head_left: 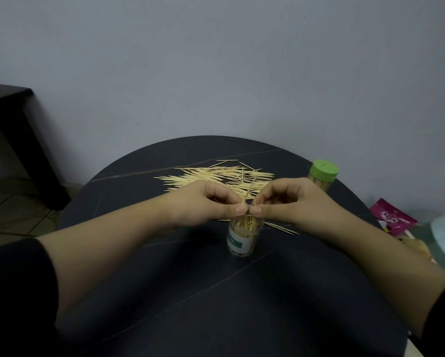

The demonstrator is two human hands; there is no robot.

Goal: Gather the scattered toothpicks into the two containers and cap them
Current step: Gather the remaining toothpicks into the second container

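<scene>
One jar (322, 176) stands capped at the far right edge of the desk (216, 292). My left hand (211, 202) and right hand (288, 199) each pinch toothpicks over the open jar (243, 238) at centre, apparently part full. A large pile (216, 177) toward the far edge is left to gather.

The dark table (216, 292) bears loose toothpicks (216, 175), a clear container (240, 240) and a green-capped container (323, 173).

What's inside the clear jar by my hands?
Upright toothpicks stand in the uncapped jar. Its label hides the lower part; the left hand and right hand cover the far rim.
</scene>
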